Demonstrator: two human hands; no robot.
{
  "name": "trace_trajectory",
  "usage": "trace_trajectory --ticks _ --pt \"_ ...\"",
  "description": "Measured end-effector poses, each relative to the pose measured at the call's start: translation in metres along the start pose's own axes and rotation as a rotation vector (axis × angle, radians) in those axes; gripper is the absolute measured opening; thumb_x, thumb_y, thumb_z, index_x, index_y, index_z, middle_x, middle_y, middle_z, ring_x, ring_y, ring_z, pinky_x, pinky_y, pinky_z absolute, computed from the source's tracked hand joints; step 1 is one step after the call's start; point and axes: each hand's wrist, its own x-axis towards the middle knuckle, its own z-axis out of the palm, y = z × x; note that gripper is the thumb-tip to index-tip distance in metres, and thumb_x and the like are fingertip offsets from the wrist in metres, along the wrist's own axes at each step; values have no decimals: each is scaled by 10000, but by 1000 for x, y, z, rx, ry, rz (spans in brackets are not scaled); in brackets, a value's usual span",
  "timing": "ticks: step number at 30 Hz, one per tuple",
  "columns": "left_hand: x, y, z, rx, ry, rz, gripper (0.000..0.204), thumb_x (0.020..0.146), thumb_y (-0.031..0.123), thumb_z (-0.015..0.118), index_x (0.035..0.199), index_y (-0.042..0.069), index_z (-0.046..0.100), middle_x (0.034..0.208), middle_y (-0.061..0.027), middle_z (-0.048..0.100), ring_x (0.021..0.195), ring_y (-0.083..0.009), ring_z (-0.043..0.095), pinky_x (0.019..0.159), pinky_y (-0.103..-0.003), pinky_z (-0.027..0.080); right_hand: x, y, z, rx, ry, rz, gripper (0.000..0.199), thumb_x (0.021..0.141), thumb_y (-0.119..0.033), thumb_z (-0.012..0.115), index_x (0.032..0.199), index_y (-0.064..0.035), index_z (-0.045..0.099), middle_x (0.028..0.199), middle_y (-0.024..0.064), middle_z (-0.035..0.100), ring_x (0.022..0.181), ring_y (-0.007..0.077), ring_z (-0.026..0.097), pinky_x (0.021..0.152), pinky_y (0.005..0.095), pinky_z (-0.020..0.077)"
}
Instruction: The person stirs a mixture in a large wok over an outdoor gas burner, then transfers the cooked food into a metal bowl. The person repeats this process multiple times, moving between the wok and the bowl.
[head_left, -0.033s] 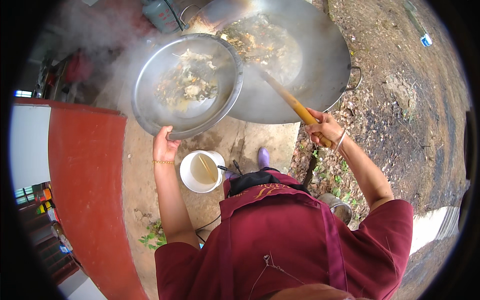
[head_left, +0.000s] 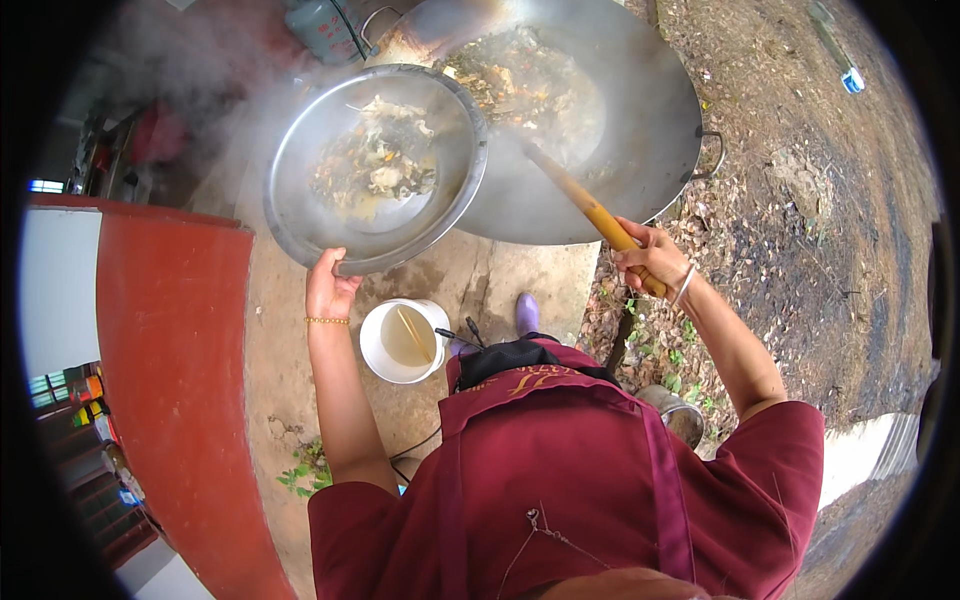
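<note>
My left hand (head_left: 332, 288) grips the near rim of a wide metal basin (head_left: 282, 205), thumb over the edge. Chopped greens and pale pieces of cooked food (head_left: 385, 170) lie in it with some liquid. The basin overlaps the left side of a large wok (head_left: 650, 120); I cannot tell whether it rests there. More steaming food (head_left: 520, 85) sits in the wok's far part. My right hand (head_left: 652, 262) is closed round a thick wooden handle (head_left: 580, 198) slanting into the wok. Steam blurs the tool's far end, so its kind does not show.
Below the basin stands a white bucket (head_left: 366, 350) with cloudy liquid and a thin stick. A gas cylinder (head_left: 318, 35) is behind the basin. A red wall (head_left: 175, 380) rises at left. Leaf-strewn ground (head_left: 740, 230) lies right of the wok, near its side handle (head_left: 712, 155).
</note>
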Motion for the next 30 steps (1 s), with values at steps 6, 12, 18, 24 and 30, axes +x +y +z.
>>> trace_trajectory --ticks 6,12,18,24,30 --pt "4 0 -1 42 -6 -4 120 733 79 547 849 71 519 735 -12 556 636 -143 545 510 -267 445 -54 3 3 97 4 -21 686 686 77 523 1310 -51 267 611 64 508 357 122 451 320 234 356" --pt "5 5 -1 78 -79 6 103 739 88 541 838 68 524 724 -28 558 621 -150 543 490 -274 447 -110 -28 15 -50 95 -163 678 690 63 529 1308 -16 261 631 39 499 365 94 452 315 194 355" --pt "12 10 3 120 -103 4 125 739 94 544 861 72 530 748 -47 565 612 -169 549 477 -288 449 -176 -61 38 -261 166 -255 657 696 70 501 1303 13 257 653 31 482 380 77 438 335 195 363" --pt "7 5 1 67 -118 45 159 717 91 555 867 47 526 754 -69 563 592 -192 539 489 -314 447 -221 -62 73 -261 113 -266 708 638 109 526 1296 10 284 665 51 520 390 78 438 337 186 345" --pt "8 5 1 61 -131 16 168 713 72 537 873 26 513 759 -86 557 608 -203 542 498 -320 447 -213 -50 86 -339 -71 -203 709 655 118 543 1302 8 274 651 43 522 404 80 444 360 201 355"
